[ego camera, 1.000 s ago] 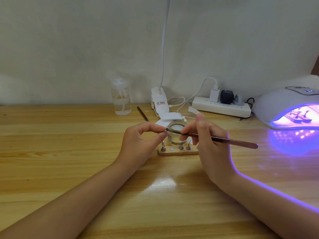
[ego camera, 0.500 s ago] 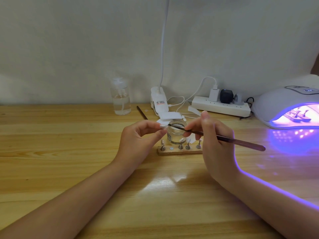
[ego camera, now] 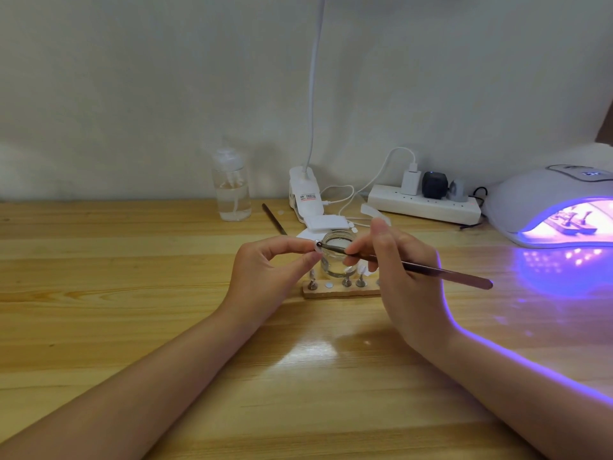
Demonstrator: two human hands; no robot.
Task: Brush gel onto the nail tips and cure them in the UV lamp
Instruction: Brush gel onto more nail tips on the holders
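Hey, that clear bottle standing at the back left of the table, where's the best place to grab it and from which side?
Take the clear bottle round its straight cylindrical body, below the narrower cap. It stands upright near the wall, so come from the front, or the left; the spare brush and lamp clip lie to its right.

small printed label on white lamp clip (ego camera: pixel 306 197), too blurred to read, display on UV lamp (ego camera: pixel 544 197) top, digits unclear
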